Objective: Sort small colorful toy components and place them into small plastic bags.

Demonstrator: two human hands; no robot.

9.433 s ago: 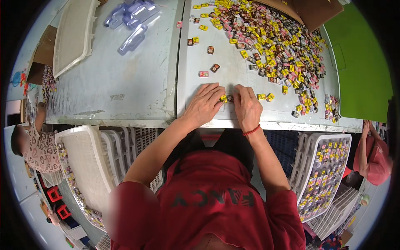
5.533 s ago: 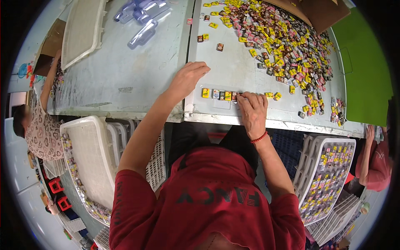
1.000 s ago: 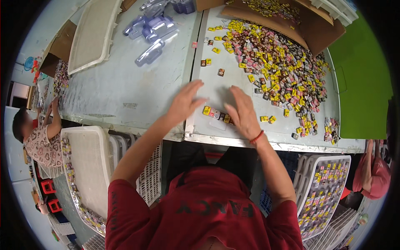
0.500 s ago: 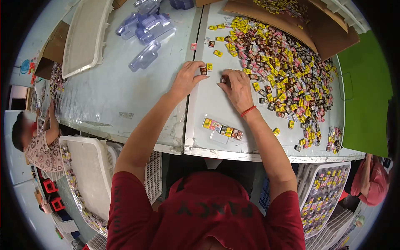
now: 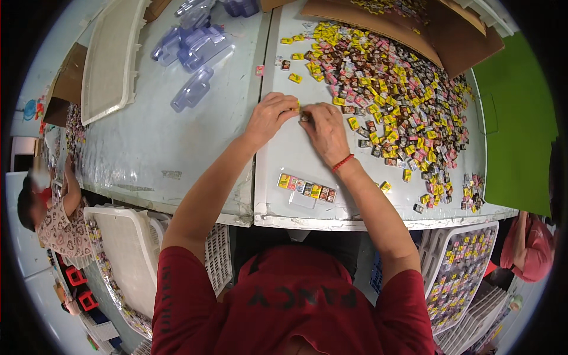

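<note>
My left hand (image 5: pixel 270 120) is closed in a pinch on a small yellow block (image 5: pixel 297 106), with its fingertips mostly around it. Close against it, my right hand (image 5: pixel 326 131) pinches a small dark block (image 5: pixel 305 117); the two hands nearly touch. Nearer the table's front edge lies a clear plastic tray (image 5: pixel 302 201) holding a row of several small blocks (image 5: pixel 307 187) in yellow, pink, white, black and brown. To the right spreads a large heap of loose small blocks (image 5: pixel 390 100) in the same colours.
Clear plastic trays (image 5: pixel 198 50) lie stacked at the back left, beside a white lid-like basket (image 5: pixel 112 59). An opened cardboard box (image 5: pixel 378 35) stands behind the heap. A filled crate (image 5: pixel 464 272) is at the lower right. Two other people (image 5: pixel 56 219) work at the sides.
My hands have come together, fingertips almost meeting. The left hand now pinches the yellow block, which stood beside its fingers before. The whole view has shifted slightly.
</note>
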